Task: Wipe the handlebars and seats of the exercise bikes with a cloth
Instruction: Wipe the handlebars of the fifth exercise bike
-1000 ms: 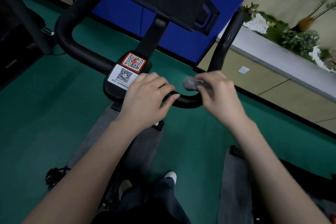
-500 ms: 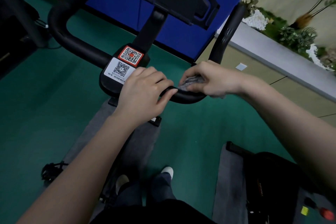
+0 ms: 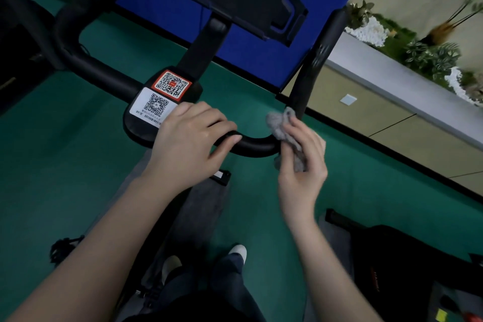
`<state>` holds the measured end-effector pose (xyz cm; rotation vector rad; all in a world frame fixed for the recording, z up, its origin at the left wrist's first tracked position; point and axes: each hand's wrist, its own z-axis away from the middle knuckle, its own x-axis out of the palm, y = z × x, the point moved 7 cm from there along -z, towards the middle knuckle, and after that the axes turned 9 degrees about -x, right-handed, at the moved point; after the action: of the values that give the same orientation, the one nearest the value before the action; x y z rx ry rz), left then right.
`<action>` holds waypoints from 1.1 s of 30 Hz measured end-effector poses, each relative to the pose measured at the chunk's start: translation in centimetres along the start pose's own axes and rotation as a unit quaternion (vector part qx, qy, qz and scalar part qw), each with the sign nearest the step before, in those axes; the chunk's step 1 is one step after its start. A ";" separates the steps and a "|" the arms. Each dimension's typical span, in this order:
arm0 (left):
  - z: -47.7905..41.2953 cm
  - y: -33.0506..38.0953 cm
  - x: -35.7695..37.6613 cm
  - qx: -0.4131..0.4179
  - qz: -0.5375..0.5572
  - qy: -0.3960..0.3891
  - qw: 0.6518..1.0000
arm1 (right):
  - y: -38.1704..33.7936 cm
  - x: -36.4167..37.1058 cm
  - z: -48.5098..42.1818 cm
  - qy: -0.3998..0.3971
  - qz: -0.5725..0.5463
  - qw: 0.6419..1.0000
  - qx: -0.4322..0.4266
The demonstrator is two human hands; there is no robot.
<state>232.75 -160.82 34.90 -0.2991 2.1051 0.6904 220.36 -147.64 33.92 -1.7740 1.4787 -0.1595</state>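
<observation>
The left hand (image 3: 193, 144) is wrapped over the black tubular handlebar (image 3: 254, 146) of the exercise bike, fingers curled on top and thumb underneath, with a white QR-code sticker (image 3: 153, 107) just beyond its knuckles. To its right, the right hand (image 3: 300, 165) pinches a crumpled grey cloth (image 3: 283, 129), which lies against the bar's upward bend beside that hand's fingertips.
</observation>
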 end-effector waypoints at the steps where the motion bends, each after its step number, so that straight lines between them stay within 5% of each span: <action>1: 0.0 0.0 0.0 0.000 0.000 0.001 1.000 | 0.4 0.1 0.8 0.072 -0.034 0.995 0.058; 4: 0.0 0.1 0.0 0.002 0.000 0.004 1.000 | 0.4 1.3 2.4 0.244 -0.131 0.938 0.211; 10: 0.0 0.2 0.1 0.003 -0.006 -0.004 1.000 | -0.2 3.2 4.4 0.339 -0.193 0.873 0.293; 18: 0.0 0.2 0.1 0.001 -0.006 -0.004 1.000 | 3.4 4.1 2.5 0.346 -0.370 0.770 0.388; 25: -0.1 0.6 0.1 -0.008 -0.015 -0.005 1.000 | 3.9 5.1 3.6 0.273 -0.450 0.711 0.466; 28: -0.4 0.9 0.3 -0.041 0.013 -0.018 0.999 | 5.0 4.1 2.5 0.258 -0.395 0.758 0.451; 33: -0.4 3.0 1.8 -0.081 0.012 -0.036 0.996 | 3.3 1.5 0.7 0.167 -0.154 0.945 0.236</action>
<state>230.13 -158.52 34.74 -0.3348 1.9908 0.8755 218.61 -148.57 30.81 -1.6107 1.2358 -0.9362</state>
